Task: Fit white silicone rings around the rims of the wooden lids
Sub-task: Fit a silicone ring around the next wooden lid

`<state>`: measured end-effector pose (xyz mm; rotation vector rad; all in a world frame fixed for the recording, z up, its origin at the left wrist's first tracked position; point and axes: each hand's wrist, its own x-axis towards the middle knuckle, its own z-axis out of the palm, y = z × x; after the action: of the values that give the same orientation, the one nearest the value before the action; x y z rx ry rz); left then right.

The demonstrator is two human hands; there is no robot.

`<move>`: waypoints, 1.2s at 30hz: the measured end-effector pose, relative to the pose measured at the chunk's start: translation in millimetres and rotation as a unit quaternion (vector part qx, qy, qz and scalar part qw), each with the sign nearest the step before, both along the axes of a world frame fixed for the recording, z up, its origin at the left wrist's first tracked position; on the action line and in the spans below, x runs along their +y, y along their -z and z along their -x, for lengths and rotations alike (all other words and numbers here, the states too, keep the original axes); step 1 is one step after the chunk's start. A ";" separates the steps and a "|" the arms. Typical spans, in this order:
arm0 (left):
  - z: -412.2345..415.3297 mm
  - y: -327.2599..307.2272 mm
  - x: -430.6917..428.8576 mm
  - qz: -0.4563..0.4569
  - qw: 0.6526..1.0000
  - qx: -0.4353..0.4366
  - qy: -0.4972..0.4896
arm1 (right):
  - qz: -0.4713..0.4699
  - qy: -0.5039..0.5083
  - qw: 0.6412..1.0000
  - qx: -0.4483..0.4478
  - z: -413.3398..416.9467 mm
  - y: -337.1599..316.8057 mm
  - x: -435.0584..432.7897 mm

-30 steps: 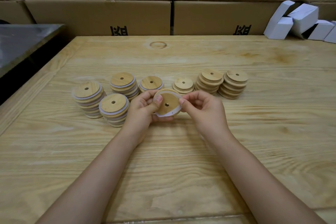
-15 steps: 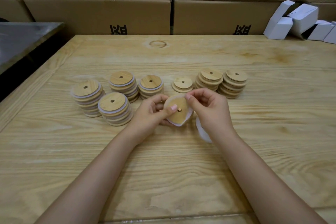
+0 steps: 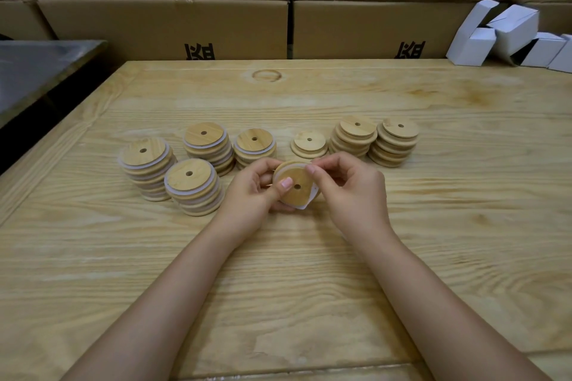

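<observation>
Near the stacks (image 3: 194, 187), a lid (image 3: 296, 192) is being gripped by the left hand (image 3: 251, 195), its ring (image 3: 312, 196) seemingly being pinched by the right hand (image 3: 356, 192).

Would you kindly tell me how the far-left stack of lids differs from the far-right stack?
The far-left stack shows white rings between its lids; the far-right stack shows bare wood only. The far-left stack's top lid lies wide face up; the far-right stack's top lid has its smaller raised step up. Both hold round wooden lids with a centre hole and stand on the table.
</observation>
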<state>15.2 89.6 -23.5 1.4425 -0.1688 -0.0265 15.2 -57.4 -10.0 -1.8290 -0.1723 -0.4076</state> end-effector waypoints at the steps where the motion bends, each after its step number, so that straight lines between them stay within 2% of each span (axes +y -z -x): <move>1: -0.4 0.2 -0.1 0.003 1.000 0.001 -0.002 | -0.027 -0.003 1.000 0.015 -1.5 0.4 0.4; 6: -1.6 0.9 2.6 0.034 0.999 0.016 0.005 | -0.133 -0.026 0.989 0.066 -7.1 1.6 0.8; 9: -1.4 0.5 4.1 0.036 0.999 0.027 0.011 | -0.152 -0.040 0.984 0.079 -7.7 -0.1 0.0; 16: 1.1 -0.2 -0.8 -0.017 1.000 0.009 0.001 | -0.043 -0.022 0.998 0.047 -2.8 -0.3 -4.6; 21: 0.8 0.8 -2.0 -0.004 0.999 -0.010 -0.033 | 0.071 0.018 0.997 -0.012 1.4 1.7 -2.5; 23: -0.2 1.5 -0.4 0.002 0.999 -0.020 -0.045 | 0.081 0.016 0.997 -0.004 1.5 2.2 -2.7; 28: -1.5 3.0 0.3 -0.001 0.998 -0.029 -0.049 | 0.022 0.010 0.998 0.058 -3.1 2.4 -5.7; 36: -4.6 1.1 3.6 0.035 0.998 -0.019 -0.048 | -0.076 -0.009 0.992 0.098 -2.7 -2.6 -3.9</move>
<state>19.8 93.2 -24.6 1.3810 -0.1305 0.0857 18.0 -61.3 -7.4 -1.7041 -0.0213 -0.2214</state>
